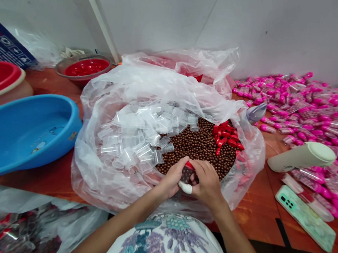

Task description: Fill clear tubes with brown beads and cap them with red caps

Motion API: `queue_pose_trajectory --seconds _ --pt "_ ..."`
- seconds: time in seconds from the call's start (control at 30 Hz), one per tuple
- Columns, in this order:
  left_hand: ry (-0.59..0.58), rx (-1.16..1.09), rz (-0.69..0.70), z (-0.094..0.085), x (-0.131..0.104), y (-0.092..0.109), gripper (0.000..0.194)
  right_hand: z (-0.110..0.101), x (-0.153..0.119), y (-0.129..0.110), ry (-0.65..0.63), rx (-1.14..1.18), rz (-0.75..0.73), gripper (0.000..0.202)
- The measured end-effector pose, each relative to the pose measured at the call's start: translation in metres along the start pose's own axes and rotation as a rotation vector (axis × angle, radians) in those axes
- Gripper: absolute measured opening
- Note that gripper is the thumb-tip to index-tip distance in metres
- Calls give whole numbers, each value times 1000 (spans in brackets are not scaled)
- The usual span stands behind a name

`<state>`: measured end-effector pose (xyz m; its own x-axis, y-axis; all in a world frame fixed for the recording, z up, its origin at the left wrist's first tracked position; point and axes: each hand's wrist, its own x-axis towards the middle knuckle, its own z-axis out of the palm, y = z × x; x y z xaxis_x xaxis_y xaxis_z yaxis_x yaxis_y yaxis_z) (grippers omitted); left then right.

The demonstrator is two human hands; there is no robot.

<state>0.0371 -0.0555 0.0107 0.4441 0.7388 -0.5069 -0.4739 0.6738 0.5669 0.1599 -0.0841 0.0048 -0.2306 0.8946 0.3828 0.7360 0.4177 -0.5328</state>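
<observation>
Between my two hands is a small clear container [186, 174] with a red cap, filled with brown balls. My left hand [173, 178] grips it from the left, and my right hand [206, 183] closes round it from the right. A white covering [185, 187] sits on my right thumb. Just beyond my hands lie many loose brown balls [197, 146] in a bag-lined container. Clear plastic cups [143, 135] are heaped on their left side, and red caps [227, 136] lie on their right.
A clear plastic bag liner [90, 166] surrounds the heap. At left stand a blue basin [62, 117], a red basin [12, 72] and a bowl of red pieces [86, 67]. Pink-capped tubes [322, 108] pile up at right, near a pale bottle [294, 158] and a phone [308, 219].
</observation>
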Motion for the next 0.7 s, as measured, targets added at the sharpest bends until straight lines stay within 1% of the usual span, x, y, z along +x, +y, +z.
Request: queue_pose_trajectory --seconds 0.07,0.1,0.13,0.17,0.2,0.27,0.3,0.33,0.4,0.47,0.5,0.57,0.63,0.7 --pt "-37 -13 -10 0 -2 2 38 -5 -1 0 -34 60 23 65" --pt "-57 -18 -10 0 -4 5 38 -7 -2 1 -41 107 57 71" --pt "-72 -21 -1 -1 -5 7 38 -10 -4 3 -30 163 116 74" --pt "-80 -24 9 -2 -7 10 39 -12 -6 6 -4 224 198 71" --pt "-84 -22 15 -3 -8 13 39 -13 -8 9 29 283 291 62" --pt "-95 -6 9 -5 -10 16 42 -14 -13 16 89 383 454 35" --pt "-103 6 1 -5 -11 17 43 -13 -16 18 115 420 501 27" --pt "-112 17 -9 -5 -11 17 44 -12 -17 19 134 446 520 25" --pt "-129 36 -24 -5 -11 15 46 -11 -19 18 167 448 496 28" --pt "-135 55 -31 -4 -11 12 46 -11 -17 13 162 368 407 34" --pt "-134 63 -23 -3 -10 11 46 -12 -16 10 136 304 347 40" --pt "-135 74 -9 -2 -9 9 48 -14 -14 2 59 166 230 60" --pt "-141 75 -16 -3 -8 8 52 -16 -11 -5 -5 47 144 79" --pt "-130 91 -46 -3 -8 6 59 -16 -10 -9 -24 -48 100 83"
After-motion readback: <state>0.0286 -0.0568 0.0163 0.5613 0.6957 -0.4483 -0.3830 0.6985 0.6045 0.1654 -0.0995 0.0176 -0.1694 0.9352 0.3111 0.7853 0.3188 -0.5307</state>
